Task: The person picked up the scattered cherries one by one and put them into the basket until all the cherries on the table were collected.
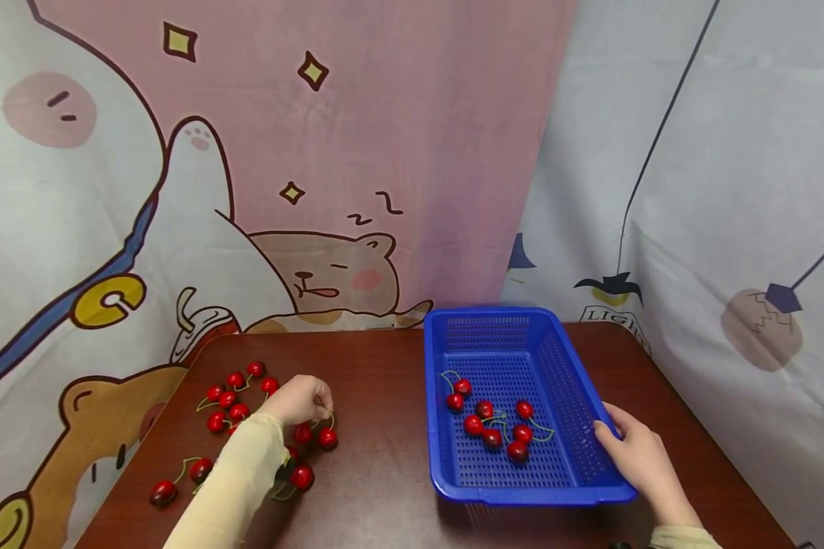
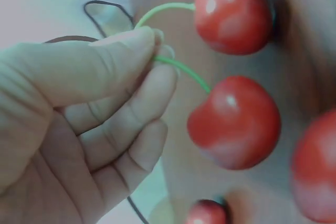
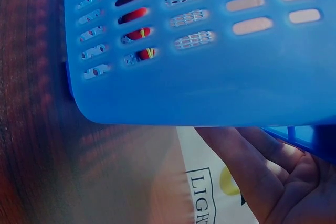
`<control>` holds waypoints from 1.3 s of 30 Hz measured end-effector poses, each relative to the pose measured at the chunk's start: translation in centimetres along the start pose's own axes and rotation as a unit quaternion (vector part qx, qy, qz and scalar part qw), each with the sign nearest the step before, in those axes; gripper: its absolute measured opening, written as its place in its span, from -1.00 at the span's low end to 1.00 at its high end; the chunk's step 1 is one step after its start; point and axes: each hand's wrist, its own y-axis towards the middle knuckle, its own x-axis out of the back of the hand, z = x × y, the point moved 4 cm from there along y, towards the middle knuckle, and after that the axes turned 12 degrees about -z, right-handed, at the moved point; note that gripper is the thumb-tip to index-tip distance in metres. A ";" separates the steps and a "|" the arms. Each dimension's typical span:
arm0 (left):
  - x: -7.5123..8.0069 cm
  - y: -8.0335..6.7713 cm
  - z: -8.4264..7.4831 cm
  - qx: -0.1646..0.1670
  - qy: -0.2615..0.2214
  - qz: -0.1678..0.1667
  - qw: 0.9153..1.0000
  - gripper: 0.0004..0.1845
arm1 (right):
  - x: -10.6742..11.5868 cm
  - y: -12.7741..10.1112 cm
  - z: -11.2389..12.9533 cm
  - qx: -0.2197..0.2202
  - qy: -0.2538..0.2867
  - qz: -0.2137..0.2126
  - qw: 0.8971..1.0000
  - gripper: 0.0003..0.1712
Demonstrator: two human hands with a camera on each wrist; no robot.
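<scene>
My left hand is low over the dark wooden table, its thumb and forefinger pinching the green stems of a pair of red cherries. The left wrist view shows the pinch up close: my left hand holds both stems and the cherry pair lies just beyond the fingertips. My right hand grips the right rim of a blue slotted basket, which holds several cherries. In the right wrist view the blue basket fills the frame, with my right hand under its edge.
Several loose cherries lie on the table's left part, more nearer the front left edge. Printed cartoon curtains hang close behind the table and along its right side.
</scene>
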 end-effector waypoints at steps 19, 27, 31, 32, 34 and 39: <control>3.1 4.2 -10.3 -0.072 -0.040 -0.077 0.994 -0.90 | 0.0 0.1 0.1 0.001 -0.002 0.000 1.000 -0.39; 3.9 6.4 -15.4 -0.130 -0.064 -0.089 0.985 -0.91 | 0.0 0.0 0.1 0.001 0.002 -0.002 1.000 -0.39; 4.0 7.0 -17.3 -0.130 -0.093 -0.084 0.984 -0.92 | 0.0 0.0 0.1 0.002 0.002 0.000 1.000 -0.39; 4.0 7.2 -17.8 -0.129 -0.096 -0.083 0.983 -0.92 | 0.0 0.0 0.1 0.003 0.001 0.001 1.000 -0.39; 4.0 7.4 -18.6 -0.130 -0.105 -0.075 0.983 -0.94 | 0.1 0.0 0.1 0.003 0.000 0.002 1.000 -0.38; 3.6 8.0 -20.7 -0.146 -0.118 -0.056 0.981 -0.96 | 0.0 0.0 -0.1 -0.004 0.001 0.007 1.000 -0.37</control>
